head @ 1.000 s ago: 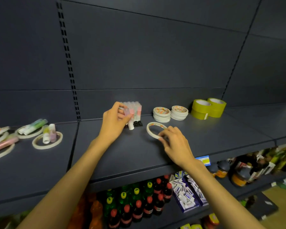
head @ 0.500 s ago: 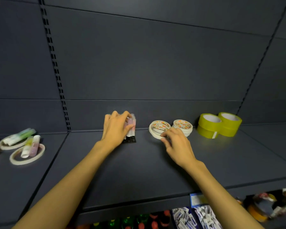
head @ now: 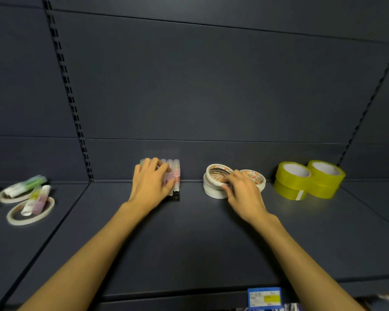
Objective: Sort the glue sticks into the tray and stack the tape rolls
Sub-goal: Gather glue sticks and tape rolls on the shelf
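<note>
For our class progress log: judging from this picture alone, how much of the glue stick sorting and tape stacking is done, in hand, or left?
Done: a block of glue sticks stands upright in the tray; two white tape stacks and yellow rolls sit stacked. In hand: the left hand holds a stick at the block, the right hand sets a ring on the stack. Left: loose sticks and tape rings far left.

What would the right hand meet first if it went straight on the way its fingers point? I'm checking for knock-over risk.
The right hand points up-left; its fingers already rest on the left stack of white patterned tape rolls, so it would probably push that stack first. Beyond it stands the dark shelf back panel.
</note>
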